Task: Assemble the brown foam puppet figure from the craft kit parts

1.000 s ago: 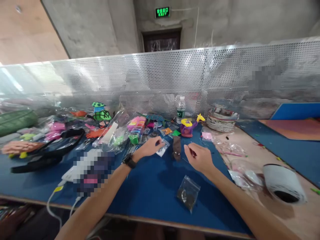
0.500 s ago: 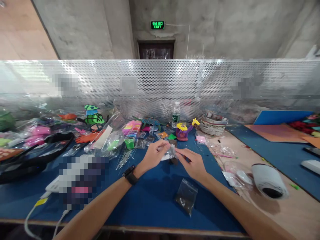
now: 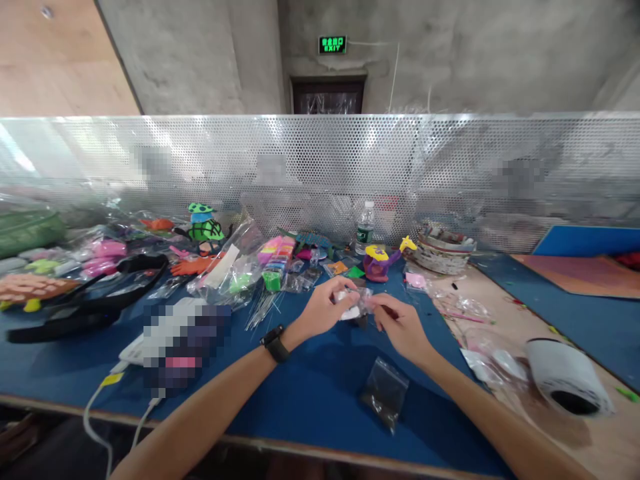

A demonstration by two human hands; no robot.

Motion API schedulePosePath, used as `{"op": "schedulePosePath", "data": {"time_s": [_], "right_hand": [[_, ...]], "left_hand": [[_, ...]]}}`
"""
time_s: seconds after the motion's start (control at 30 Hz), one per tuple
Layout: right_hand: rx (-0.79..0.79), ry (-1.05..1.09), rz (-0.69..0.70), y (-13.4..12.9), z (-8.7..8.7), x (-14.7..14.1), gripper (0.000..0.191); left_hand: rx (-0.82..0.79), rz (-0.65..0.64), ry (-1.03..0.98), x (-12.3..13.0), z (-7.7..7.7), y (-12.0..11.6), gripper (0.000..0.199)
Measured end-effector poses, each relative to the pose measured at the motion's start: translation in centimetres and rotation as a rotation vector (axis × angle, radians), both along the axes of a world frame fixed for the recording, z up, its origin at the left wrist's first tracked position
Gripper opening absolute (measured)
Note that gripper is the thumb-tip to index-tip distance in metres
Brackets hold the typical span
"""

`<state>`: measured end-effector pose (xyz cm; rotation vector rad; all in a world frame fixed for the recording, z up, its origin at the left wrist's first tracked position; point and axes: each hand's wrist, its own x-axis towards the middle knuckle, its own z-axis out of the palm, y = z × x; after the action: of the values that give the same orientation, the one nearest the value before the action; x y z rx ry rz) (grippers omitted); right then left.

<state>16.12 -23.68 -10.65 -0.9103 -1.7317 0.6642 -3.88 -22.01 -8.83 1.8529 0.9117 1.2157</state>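
Observation:
A small clear plastic bag [image 3: 354,311] with something white in it is held up between my hands over the blue table. My left hand [image 3: 327,308] wears a dark watch at the wrist and is closed on the bag's left side. At the bag's right edge, my right hand [image 3: 400,325] pinches the plastic between thumb and fingers. Something dark lies just beneath the bag, mostly hidden. Nearer to me, a clear zip bag [image 3: 386,395] with brown contents lies flat on the table.
Behind my hands stand a purple and yellow giraffe figure [image 3: 378,264], a water bottle [image 3: 365,229] and a woven basket [image 3: 444,251]. Thin wires [image 3: 263,305] and packs of coloured clay [image 3: 278,257] lie left. A white cylinder [image 3: 567,375] is at right. A perforated metal screen [image 3: 320,160] closes the back.
The whole view has shifted, so things appear further right. Both hands still hold the small bag; my right hand has drawn slightly away from my left.

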Motion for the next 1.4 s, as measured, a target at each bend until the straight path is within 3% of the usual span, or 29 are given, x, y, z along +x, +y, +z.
{"op": "schedulePosePath", "data": {"time_s": [0.17,0.47,0.7,1.0,1.4], "right_hand": [[-0.052,0.055,-0.028,0.6,0.0,0.5,0.032],[-0.089,-0.06,0.001,1.1,-0.3,0.9,0.032],[0.043,-0.149,-0.024,1.1,0.1,1.0,0.034],[0.031,-0.154,-0.023,0.7,0.3,0.9,0.031],[0.015,-0.147,0.039,0.5,0.3,1.0,0.024]], "left_hand": [[-0.178,-0.165,-0.072,-0.2,-0.2,0.6,0.041],[-0.197,-0.183,-0.169,0.2,-0.6,0.7,0.042],[-0.183,-0.192,-0.246,0.3,-0.8,1.1,0.044],[-0.17,-0.206,-0.173,0.0,-0.5,0.9,0.039],[-0.205,-0.258,-0.23,0.5,-0.6,0.5,0.035]]}}
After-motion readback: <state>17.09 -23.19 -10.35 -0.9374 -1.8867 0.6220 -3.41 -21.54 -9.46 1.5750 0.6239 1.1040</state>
